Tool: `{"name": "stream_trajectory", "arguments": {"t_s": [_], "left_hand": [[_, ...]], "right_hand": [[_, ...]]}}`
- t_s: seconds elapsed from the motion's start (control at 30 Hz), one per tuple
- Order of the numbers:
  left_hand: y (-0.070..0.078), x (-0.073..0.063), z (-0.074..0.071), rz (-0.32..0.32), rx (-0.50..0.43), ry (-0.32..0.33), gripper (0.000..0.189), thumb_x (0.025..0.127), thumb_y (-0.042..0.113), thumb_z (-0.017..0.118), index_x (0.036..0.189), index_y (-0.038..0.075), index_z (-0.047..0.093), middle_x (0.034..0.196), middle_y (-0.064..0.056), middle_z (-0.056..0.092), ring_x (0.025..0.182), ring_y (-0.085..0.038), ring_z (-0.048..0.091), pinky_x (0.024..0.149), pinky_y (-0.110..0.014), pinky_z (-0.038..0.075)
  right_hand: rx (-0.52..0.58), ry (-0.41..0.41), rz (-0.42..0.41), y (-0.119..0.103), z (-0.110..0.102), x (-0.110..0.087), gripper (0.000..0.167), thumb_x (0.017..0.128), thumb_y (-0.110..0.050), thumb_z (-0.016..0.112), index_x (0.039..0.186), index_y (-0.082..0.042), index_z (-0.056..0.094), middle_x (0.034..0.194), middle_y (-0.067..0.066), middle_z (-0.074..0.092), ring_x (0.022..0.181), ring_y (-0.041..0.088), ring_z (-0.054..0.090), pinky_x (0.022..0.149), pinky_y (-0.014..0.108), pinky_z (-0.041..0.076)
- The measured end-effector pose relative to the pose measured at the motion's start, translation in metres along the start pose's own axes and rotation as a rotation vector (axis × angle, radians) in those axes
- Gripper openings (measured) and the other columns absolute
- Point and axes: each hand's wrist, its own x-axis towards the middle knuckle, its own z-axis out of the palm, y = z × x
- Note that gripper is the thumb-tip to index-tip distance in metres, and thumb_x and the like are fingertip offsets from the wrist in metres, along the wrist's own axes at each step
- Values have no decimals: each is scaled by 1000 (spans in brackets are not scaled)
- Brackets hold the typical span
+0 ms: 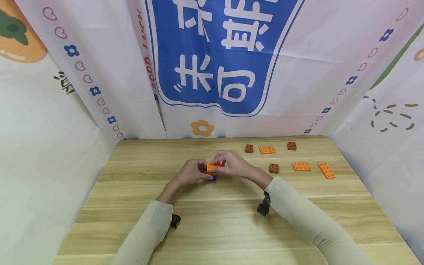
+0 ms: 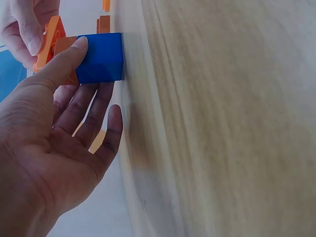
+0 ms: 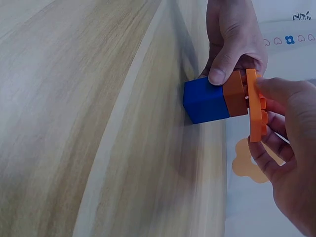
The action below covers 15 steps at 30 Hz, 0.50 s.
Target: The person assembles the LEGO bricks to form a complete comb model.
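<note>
Two hands meet around a small stack of toy bricks at the middle of the worktop [image 1: 212, 228], toward its far side. The left hand [image 1: 193, 171] grips the blue block [image 3: 205, 101] at the bottom of the stack, its thumb on the near face close to the seam and its fingers behind; the little finger stands free. On top of the blue block sits a brown block [image 3: 235, 96], narrower in height and lined up with it. The right hand [image 1: 233, 163] pinches an orange plate [image 3: 255, 108] between thumb and fingers, holding it over the brown block, slightly tilted, with brown studs showing in the narrow gap. Whether the blue block touches the worktop is hard to tell.

Six loose pieces lie to the right of the hands: three brown bricks [image 1: 274, 168] and three orange plates [image 1: 301, 166], all well apart from the stack. Pale sleeves [image 1: 308, 213] cover both forearms, and a white printed cloth [image 1: 298, 81] hangs behind the worktop.
</note>
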Motion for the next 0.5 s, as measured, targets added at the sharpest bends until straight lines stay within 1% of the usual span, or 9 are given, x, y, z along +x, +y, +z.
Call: {"name": "stream_trajectory", "arguments": {"t_s": [0.2,0.4,0.5], "left_hand": [[0,1,0,2,-5,-5,23,87,13,90,104,8,75,103,-2,78,96,-15,73,89,-34,61],[1,0,0,-1,0,-1,23,87,12,90,103,7,75,102,-2,78,94,-15,73,88,-32,61],[2,-1,0,-4,-3,2,23,87,11,90,103,7,75,102,-2,78,94,-14,72,88,-33,61]], "right_hand": [[-13,-7,8,-4,-2,2,18,94,-17,83,109,-6,83,102,4,76,90,17,71,77,33,61],[-13,-46,72,-10,-4,3,19,93,-16,84,109,-6,83,102,3,75,93,19,71,82,40,61],[-17,-63,97,-14,-5,5,19,93,-15,84,110,-6,83,102,3,75,94,18,70,83,40,61]]}}
